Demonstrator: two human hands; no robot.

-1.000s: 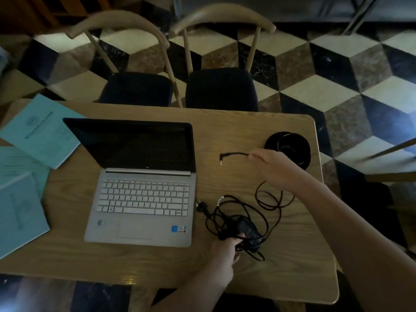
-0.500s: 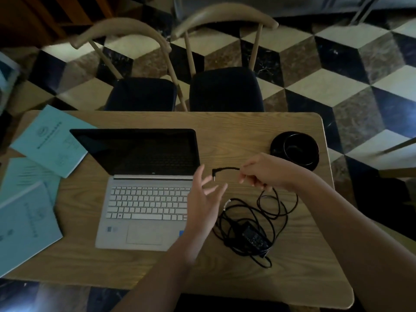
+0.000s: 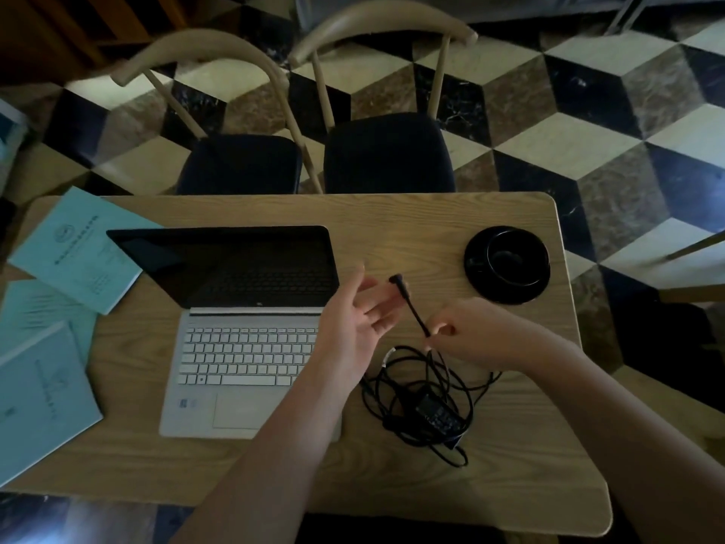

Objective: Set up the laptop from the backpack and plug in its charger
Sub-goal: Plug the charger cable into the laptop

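Table edge (image 3: pixel 510 504): nearest us; wooden top, both our forearms cross it from below.
Power brick (image 3: pixel 437 413): lies on the table right of the laptop, inside a loose tangle of black cable (image 3: pixel 463 371). A second ago our left hand rested on it; now nothing touches it.
Laptop (image 3: pixel 251 347): open on the table, screen dark, keyboard facing us. Position unchanged across the last second; already out of the backpack, which we do not see.
Left hand (image 3: pixel 353 320): has risen from the brick to the laptop's right edge; palm up, fingers spread and relaxed, holding nothing, fingertips just beside the plug.
Right hand (image 3: pixel 478 331): thumb and forefinger pinch the cable a little behind the plug. It has drawn nearer to us since a second ago.
Charger plug (image 3: pixel 398 282): right-angled tip, off the table, tilted up and away from the right hand; earlier it pointed flat to the left.
Meaning for the task: we judge a hand-over or steadying of the plug is in progress, ahead of seating it in the laptop's side. The port is not visible to us.
Cup and saucer (image 3: pixel 506 263): black, well right of the laptop.
Booklets (image 3: pixel 74 253): pale blue, along the left of the table.
Chairs (image 3: pixel 388 151): two, beyond the far edge.
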